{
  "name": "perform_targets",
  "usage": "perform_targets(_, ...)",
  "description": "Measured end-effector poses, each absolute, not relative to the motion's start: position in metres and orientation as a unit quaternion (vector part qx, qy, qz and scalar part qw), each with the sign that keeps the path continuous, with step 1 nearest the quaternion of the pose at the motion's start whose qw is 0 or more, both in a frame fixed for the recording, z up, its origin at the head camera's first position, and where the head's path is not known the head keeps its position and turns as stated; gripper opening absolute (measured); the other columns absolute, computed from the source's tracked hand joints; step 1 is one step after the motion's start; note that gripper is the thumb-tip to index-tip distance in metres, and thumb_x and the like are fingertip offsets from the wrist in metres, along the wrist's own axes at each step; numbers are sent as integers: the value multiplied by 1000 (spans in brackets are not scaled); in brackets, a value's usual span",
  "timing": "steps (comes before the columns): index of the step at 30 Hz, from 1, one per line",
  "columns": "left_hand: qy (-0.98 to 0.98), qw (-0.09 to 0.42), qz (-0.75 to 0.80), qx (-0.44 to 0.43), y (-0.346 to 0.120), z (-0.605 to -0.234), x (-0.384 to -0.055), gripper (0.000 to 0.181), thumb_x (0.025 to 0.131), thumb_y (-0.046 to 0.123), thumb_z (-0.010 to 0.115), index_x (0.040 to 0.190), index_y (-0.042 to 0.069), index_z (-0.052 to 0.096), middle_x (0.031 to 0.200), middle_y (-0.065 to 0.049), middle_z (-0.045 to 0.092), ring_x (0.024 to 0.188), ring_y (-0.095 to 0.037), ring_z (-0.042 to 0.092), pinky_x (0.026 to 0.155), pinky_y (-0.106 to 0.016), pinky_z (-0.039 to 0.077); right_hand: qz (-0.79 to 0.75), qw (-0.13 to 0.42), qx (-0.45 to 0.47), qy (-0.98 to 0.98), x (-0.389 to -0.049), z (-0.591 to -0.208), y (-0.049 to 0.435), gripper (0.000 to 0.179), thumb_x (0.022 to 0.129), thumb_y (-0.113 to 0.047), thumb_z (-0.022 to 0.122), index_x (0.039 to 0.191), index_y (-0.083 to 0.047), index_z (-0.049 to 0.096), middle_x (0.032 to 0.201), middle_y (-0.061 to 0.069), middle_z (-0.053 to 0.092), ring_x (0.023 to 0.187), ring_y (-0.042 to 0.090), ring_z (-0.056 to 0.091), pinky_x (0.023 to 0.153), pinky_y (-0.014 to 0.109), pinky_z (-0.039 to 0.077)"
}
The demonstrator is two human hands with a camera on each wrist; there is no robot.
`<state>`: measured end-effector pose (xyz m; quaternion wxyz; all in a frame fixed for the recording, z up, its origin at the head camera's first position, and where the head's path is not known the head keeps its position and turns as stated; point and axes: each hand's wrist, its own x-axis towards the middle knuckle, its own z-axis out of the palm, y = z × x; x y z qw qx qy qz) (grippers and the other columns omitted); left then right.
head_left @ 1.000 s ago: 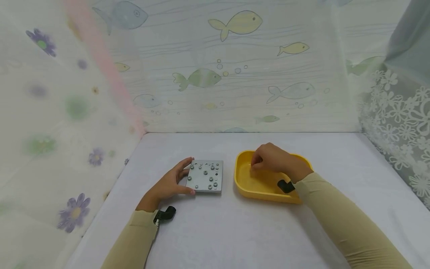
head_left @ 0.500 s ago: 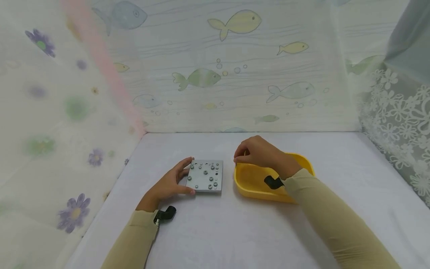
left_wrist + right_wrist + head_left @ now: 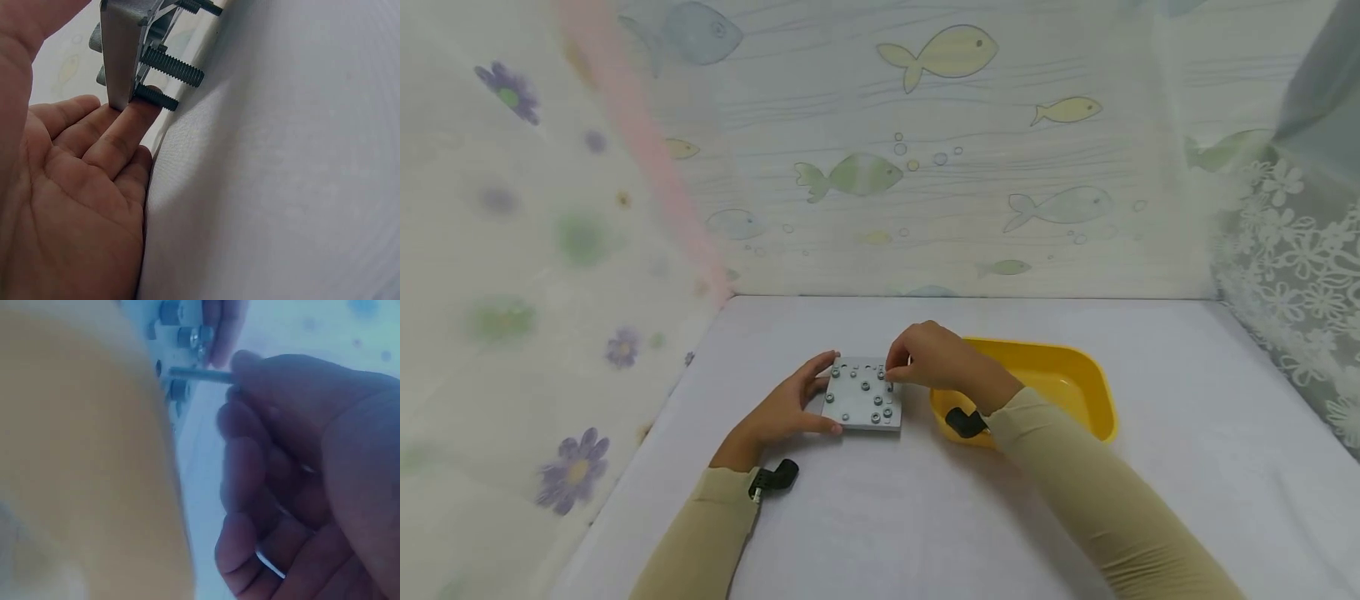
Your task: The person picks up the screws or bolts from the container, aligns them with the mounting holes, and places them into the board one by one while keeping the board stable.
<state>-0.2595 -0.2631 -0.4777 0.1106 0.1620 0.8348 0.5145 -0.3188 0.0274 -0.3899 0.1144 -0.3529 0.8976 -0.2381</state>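
My left hand (image 3: 778,412) grips a square grey metal plate (image 3: 855,402) by its left side, thumb at the near edge and index finger at the far corner. Several socket-head screws stand in the plate's top. Below it, in the left wrist view, threaded screw shanks (image 3: 172,65) stick out, one touching a fingertip. My right hand (image 3: 936,358) is over the plate's right edge, pinching a thin screw (image 3: 200,375) between thumb and index finger. Its shank points at the plate's face, close to a hole; the fingers hide its head.
A yellow plastic tray (image 3: 1105,392) stands right of the plate, partly under my right forearm. White cloth (image 3: 865,517) covers the table. Printed curtains (image 3: 850,250) hang along the back and left.
My right hand has moved left, out of the yellow tray, past its left rim to the plate, carrying the screw. The left hand and plate have stayed put.
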Motion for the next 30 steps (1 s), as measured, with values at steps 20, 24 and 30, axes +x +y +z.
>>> perform_targets(20,830,117,523,157,-262,-475,-255,126,69,22,98,167,25,18,172,6,24,149,-18,43,127,-49,21,-185,157,-291,925,-307,-389,11,9,89,-28,83,83,-25,78,79,-10,71,78,15,62,68,29,51)
perform_targets(24,829,117,524,156,-261,-475,-258,126,69,21,99,167,25,19,172,9,24,149,-17,43,126,-48,23,-171,154,-288,930,-307,-390,10,9,89,-27,84,83,-24,77,80,-9,70,79,15,62,69,29,51)
perform_targets(30,830,120,522,158,-259,-477,-261,127,68,22,99,167,24,19,171,12,24,150,-19,42,126,-49,23,-162,148,-287,932,-307,-391,12,7,89,-28,83,86,-24,78,82,-10,69,81,15,62,71,29,51)
